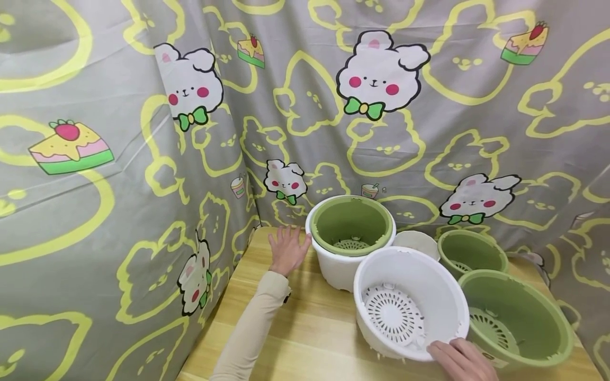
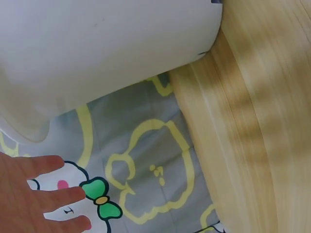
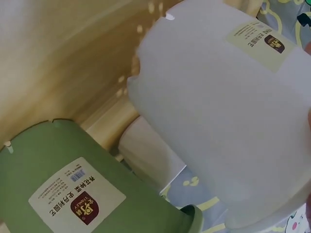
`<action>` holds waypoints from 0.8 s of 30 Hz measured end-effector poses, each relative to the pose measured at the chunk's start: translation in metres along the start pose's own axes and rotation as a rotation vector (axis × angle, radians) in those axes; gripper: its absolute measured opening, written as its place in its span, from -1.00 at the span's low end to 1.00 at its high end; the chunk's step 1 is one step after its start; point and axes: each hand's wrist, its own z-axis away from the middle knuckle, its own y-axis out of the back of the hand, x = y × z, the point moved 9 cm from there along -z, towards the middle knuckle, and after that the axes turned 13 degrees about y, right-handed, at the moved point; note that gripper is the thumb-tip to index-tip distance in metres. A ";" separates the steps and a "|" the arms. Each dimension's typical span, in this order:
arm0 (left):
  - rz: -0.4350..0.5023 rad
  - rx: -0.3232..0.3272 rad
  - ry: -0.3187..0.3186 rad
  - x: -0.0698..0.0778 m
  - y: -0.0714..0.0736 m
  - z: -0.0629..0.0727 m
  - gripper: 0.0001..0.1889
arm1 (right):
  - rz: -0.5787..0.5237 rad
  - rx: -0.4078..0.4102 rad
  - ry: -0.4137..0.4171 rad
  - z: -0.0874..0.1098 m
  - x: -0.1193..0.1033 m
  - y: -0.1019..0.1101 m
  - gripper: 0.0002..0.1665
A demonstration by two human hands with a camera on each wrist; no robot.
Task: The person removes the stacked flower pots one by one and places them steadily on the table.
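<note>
My right hand (image 1: 459,360) pinches the near rim of a white plastic flowerpot (image 1: 436,301), which tilts toward me and shows its slotted bottom. Its printed label (image 3: 260,43) faces the right wrist view. To its left stands another white flowerpot (image 1: 333,269) with a green flowerpot (image 1: 333,219) nested inside. My left hand (image 1: 288,250) is beside that pair at its left rim, fingers spread and straight. In the left wrist view these fingers (image 2: 53,196) hold nothing. A large green flowerpot (image 1: 538,317) stands just right of the tilted white one.
Behind them are a smaller white pot (image 1: 419,243) and another green pot (image 1: 491,254). The pots stand on a wooden table (image 1: 305,333). A grey curtain (image 1: 295,90) with rabbit prints hangs close along the back and left side.
</note>
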 end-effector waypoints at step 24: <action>0.070 -0.030 0.025 -0.001 -0.007 0.000 -0.22 | -0.036 -0.065 -0.045 0.006 0.015 -0.003 -0.07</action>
